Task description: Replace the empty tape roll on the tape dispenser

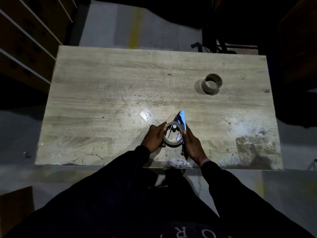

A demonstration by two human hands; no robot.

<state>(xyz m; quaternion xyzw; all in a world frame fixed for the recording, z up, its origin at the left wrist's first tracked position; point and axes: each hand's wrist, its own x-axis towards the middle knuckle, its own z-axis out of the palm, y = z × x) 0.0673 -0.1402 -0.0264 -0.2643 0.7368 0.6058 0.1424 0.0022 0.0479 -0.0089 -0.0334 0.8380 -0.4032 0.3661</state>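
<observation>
Both hands work near the bench [103, 86] front edge — left hand [153, 137] grips the tape roll [173, 134], right hand [193, 146] grips the blue dispenser [181, 118]; an empty core [212, 84] stands well apart, far right.

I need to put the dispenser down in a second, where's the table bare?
Bare: the whole left half of the table, and the far strip behind the empty core. Also bare between the core and the near right corner. Crowded only at the near middle, where left hand and right hand hold the roll and dispenser.

worn wooden table [106, 86], grey floor [109, 24] (dim)
</observation>
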